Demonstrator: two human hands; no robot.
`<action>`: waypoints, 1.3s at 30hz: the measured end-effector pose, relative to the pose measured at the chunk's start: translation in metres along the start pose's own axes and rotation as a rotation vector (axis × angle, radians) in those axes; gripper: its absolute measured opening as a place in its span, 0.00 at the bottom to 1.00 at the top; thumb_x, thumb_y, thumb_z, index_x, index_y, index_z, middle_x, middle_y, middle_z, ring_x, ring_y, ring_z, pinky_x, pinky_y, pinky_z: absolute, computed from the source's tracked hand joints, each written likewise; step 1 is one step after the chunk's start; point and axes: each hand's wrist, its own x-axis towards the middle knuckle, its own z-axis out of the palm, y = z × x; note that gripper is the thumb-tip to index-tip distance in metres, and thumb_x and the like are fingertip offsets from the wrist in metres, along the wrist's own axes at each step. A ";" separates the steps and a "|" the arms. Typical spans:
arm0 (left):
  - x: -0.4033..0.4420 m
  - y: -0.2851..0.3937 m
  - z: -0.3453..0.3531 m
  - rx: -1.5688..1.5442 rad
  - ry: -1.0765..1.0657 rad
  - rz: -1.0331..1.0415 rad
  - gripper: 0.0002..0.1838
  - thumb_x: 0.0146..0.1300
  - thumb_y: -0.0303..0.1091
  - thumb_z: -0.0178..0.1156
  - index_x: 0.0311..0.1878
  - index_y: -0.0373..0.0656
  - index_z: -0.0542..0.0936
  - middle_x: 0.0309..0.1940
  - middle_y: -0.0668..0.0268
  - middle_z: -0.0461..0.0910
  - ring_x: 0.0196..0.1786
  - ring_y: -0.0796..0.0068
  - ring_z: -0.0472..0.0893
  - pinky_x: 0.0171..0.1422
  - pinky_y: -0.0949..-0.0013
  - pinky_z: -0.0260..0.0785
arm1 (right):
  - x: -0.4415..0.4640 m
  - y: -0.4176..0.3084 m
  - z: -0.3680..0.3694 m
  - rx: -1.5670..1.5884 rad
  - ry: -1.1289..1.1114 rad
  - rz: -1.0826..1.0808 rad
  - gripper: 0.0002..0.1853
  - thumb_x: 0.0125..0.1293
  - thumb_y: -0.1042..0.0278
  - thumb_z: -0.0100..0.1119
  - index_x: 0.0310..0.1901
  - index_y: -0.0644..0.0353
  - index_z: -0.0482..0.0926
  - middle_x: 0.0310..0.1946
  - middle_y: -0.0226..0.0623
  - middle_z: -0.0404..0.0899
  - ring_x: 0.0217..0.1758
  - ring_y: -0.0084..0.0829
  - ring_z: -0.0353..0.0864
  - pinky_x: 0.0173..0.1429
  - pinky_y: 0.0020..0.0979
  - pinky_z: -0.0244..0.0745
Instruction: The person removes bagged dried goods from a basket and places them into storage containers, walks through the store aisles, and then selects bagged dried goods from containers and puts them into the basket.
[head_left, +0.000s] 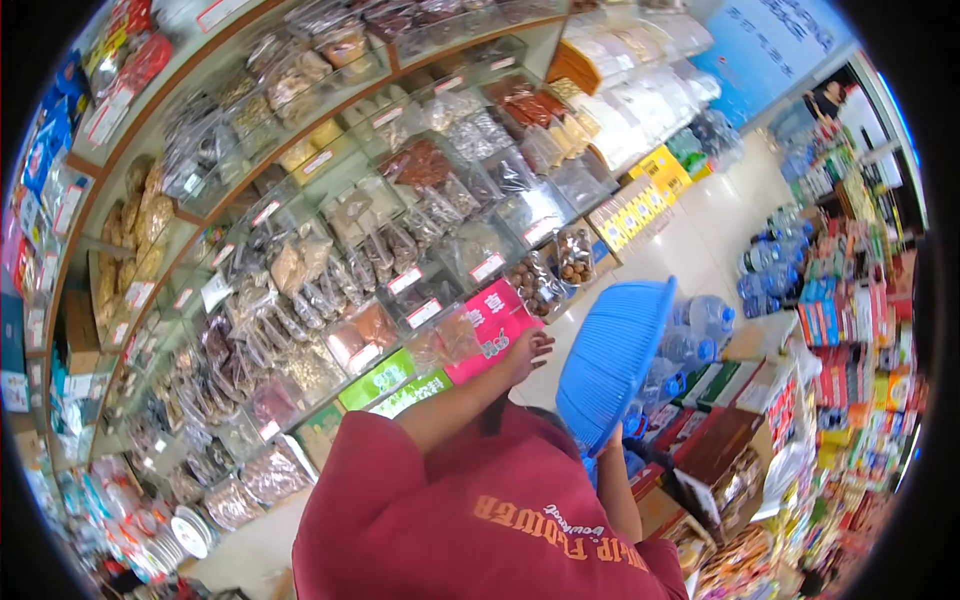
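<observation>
My right hand point(612, 440) grips the lower rim of a blue ribbed plastic basket point(615, 355), which is tilted up on its side in front of me. Most of that hand's fingers are hidden behind the rim. My left hand point(530, 355) is stretched forward with nothing in it, its fingers apart and slightly bent. It is left of the basket, not touching it, and appears close to a pink box panel point(490, 330) on the shelf front. Just beyond it are clear containers of round brown goods point(575, 255).
Tiered shelves of bagged dried goods point(300, 265) curve along the left. Large water bottles point(710, 315) and open cartons point(720, 450) stand on the right. A pale tiled floor aisle point(735, 205) runs between them. Another person point(825, 100) is at the far right.
</observation>
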 end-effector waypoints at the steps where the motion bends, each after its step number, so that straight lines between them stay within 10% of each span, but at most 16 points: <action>1: -0.009 0.018 0.009 0.024 0.060 0.070 0.18 0.65 0.56 0.47 0.45 0.55 0.76 0.52 0.71 0.77 0.54 0.76 0.72 0.60 0.62 0.57 | 0.021 -0.005 -0.007 0.042 0.013 0.032 0.32 0.50 0.68 0.57 0.59 0.70 0.68 0.52 0.52 0.76 0.54 0.51 0.77 0.62 0.51 0.71; 4: -0.019 0.055 0.019 0.006 0.139 0.190 0.21 0.67 0.56 0.47 0.51 0.52 0.75 0.54 0.69 0.77 0.57 0.74 0.72 0.63 0.62 0.59 | 0.031 -0.033 0.075 -0.143 0.065 0.011 0.32 0.53 0.65 0.58 0.61 0.69 0.67 0.55 0.52 0.75 0.58 0.48 0.75 0.65 0.50 0.69; 7: -0.036 0.077 0.019 0.087 -0.217 0.351 0.29 0.72 0.51 0.43 0.70 0.44 0.62 0.64 0.65 0.69 0.65 0.66 0.68 0.72 0.62 0.56 | 0.064 -0.056 0.104 -0.354 -0.069 0.206 0.34 0.50 0.67 0.60 0.61 0.68 0.66 0.56 0.48 0.74 0.57 0.49 0.75 0.65 0.48 0.69; 11: -0.040 0.096 -0.018 -0.215 -0.018 0.525 0.22 0.71 0.53 0.44 0.54 0.48 0.74 0.58 0.67 0.74 0.60 0.69 0.70 0.63 0.59 0.59 | 0.118 -0.084 0.124 -0.522 -0.238 0.251 0.34 0.50 0.67 0.59 0.62 0.69 0.65 0.56 0.48 0.75 0.58 0.48 0.75 0.65 0.47 0.69; 16: -0.079 0.095 -0.010 -0.311 0.367 0.728 0.32 0.69 0.59 0.43 0.66 0.45 0.66 0.64 0.62 0.69 0.67 0.62 0.65 0.74 0.52 0.51 | 0.161 -0.102 0.166 -0.538 -0.384 0.490 0.33 0.51 0.73 0.59 0.61 0.68 0.67 0.55 0.47 0.75 0.58 0.48 0.75 0.65 0.48 0.68; 18: -0.090 0.088 0.007 -0.238 0.049 0.800 0.35 0.70 0.62 0.40 0.68 0.44 0.64 0.66 0.60 0.67 0.68 0.61 0.65 0.73 0.51 0.53 | 0.171 -0.103 0.185 -0.656 -0.455 0.496 0.33 0.50 0.73 0.58 0.62 0.68 0.66 0.57 0.48 0.74 0.59 0.47 0.74 0.66 0.48 0.68; 30: -0.078 -0.022 0.063 -0.801 0.234 1.238 0.38 0.69 0.64 0.35 0.71 0.45 0.58 0.66 0.57 0.65 0.67 0.56 0.66 0.70 0.49 0.59 | 0.213 -0.145 0.197 -0.892 -0.637 0.671 0.29 0.53 0.77 0.56 0.60 0.65 0.69 0.55 0.45 0.75 0.57 0.42 0.77 0.62 0.43 0.73; 36: -0.014 -0.117 0.001 -0.336 0.613 1.318 0.33 0.71 0.59 0.34 0.69 0.44 0.62 0.62 0.55 0.69 0.62 0.55 0.71 0.66 0.51 0.65 | 0.196 -0.144 0.185 -1.038 -0.717 0.682 0.23 0.56 0.80 0.58 0.56 0.65 0.71 0.48 0.41 0.78 0.50 0.37 0.79 0.54 0.38 0.77; 39: -0.070 -0.106 0.083 -0.773 0.349 1.486 0.34 0.71 0.59 0.32 0.68 0.44 0.63 0.61 0.56 0.70 0.62 0.56 0.71 0.66 0.52 0.65 | 0.189 -0.141 0.184 -1.047 -0.730 0.720 0.22 0.56 0.79 0.59 0.55 0.65 0.71 0.48 0.41 0.78 0.48 0.37 0.80 0.52 0.37 0.77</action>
